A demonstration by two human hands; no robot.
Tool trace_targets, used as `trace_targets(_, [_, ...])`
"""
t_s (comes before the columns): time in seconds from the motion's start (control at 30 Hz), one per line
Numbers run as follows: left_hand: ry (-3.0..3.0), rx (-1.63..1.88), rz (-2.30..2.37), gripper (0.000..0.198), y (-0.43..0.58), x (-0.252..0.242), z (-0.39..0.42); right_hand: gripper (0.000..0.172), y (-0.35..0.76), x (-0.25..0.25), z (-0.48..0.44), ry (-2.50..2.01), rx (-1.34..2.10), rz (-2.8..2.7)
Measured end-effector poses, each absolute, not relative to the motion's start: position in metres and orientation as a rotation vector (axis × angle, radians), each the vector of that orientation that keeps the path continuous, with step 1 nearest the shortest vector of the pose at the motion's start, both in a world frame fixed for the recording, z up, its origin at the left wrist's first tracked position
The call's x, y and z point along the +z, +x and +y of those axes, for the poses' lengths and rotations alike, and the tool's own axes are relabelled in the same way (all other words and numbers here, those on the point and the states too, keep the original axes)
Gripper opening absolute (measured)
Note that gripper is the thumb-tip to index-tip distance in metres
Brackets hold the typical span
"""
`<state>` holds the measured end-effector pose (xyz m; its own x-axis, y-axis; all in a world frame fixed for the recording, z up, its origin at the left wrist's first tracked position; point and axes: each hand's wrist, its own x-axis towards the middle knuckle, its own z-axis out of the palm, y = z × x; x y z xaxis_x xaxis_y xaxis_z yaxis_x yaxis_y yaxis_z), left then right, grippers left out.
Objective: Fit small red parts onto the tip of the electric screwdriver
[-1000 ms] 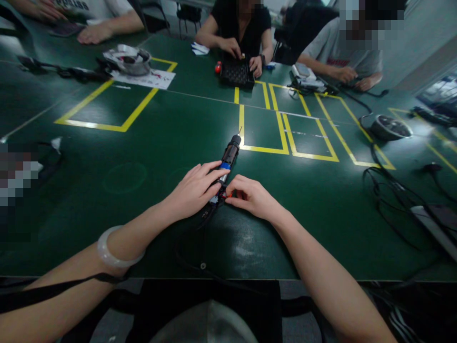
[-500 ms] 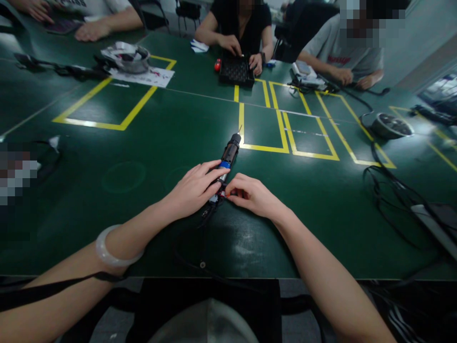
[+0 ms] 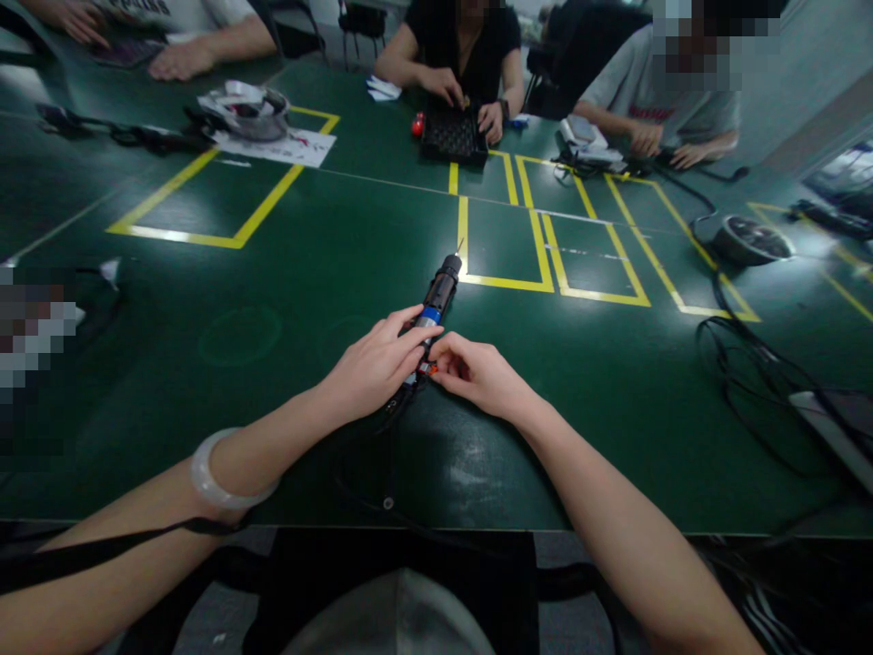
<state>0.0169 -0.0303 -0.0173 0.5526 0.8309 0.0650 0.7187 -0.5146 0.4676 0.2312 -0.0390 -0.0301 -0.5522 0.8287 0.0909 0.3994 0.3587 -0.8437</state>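
Observation:
An electric screwdriver (image 3: 442, 284) with a black front, a blue band and a thin bit lies slanted on the green table, bit pointing away from me. Its rear end looks uncovered, with a silver body and small parts showing. My left hand (image 3: 375, 366) lies across the body, fingers and thumb holding it. Beside the rear end, my right hand (image 3: 477, 373) is closed in a pinch at a small orange-red part (image 3: 432, 369); whether that is a wire or a lever I cannot tell. A black cord (image 3: 345, 468) trails from the rear toward the table's front edge.
Yellow tape outlines (image 3: 508, 283) mark the table ahead. Across it, a person's hands (image 3: 489, 121) work over a black tray (image 3: 454, 141). A round metal part (image 3: 255, 118) rests on paper at the left; another round part (image 3: 752, 241) and black cables (image 3: 740, 364) lie right.
My hands keep nearly the same hold. The right fingertips have shifted slightly at the orange-red part, and the left hand covers a bit more of the rear end.

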Motion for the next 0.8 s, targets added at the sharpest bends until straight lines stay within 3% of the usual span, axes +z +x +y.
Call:
trace_targets(0.2, [2.493,0.371,1.271,0.053,0.017,-0.0232,-0.0307,0.018,0.2305,-0.0298,-0.0377,-1.166,1.015,-2.108])
trace_targets(0.5, [2.547,0.327,1.236,0.073,0.0154,-0.0243,-0.029,0.009,0.2311,-0.0275,-0.0357,-1.224,1.052,-2.095])
trace_targets(0.8, [2.548,0.333,1.263,0.063,0.0177,-0.0228,-0.0314,0.006,0.2354,-0.0271,-0.0351,-1.206,1.093,-2.105])
